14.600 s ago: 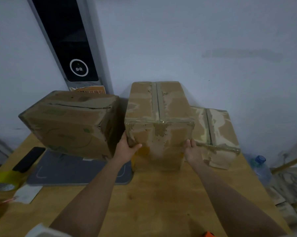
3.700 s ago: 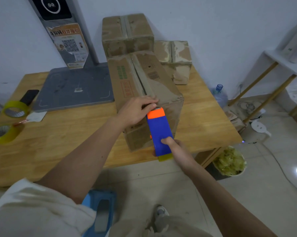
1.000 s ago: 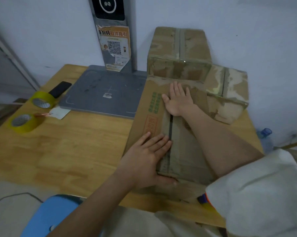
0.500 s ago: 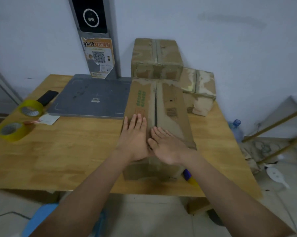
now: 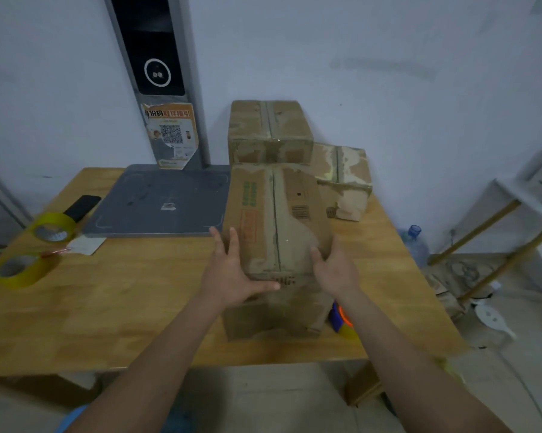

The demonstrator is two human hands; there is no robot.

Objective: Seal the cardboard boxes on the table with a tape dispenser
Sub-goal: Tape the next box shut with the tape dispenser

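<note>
The near box (image 5: 277, 232) is long, brown and worn, with a tape strip running down its top seam, green and red print on the left flap and a small barcode on the right one. It stands on the table (image 5: 132, 307) near the front edge, its far end touching the tall box (image 5: 269, 132) by the wall.

Both hands clasp its near end — the left hand (image 5: 232, 276) against the left side, fingers straight and pointing up along the wall, thumb stretched across the front face; the right hand (image 5: 335, 270) against the right top edge, fingers lightly curled onto the cardboard. The box sits between the two palms.

The dispenser (image 5: 341, 320) — blue and orange — lies on the table just right of the near box, below the right wrist, partly hidden; no hand touches it.

Three boxes in all: the near one, the tall one behind it, and a low box (image 5: 344, 179) to the right of the tall one, both taped. Left of the near box lie a grey pad (image 5: 157, 201), a black phone (image 5: 82, 207) and two yellow tape rolls (image 5: 52, 228) (image 5: 19, 270). One water bottle (image 5: 415, 242) stands on the floor to the right.
</note>
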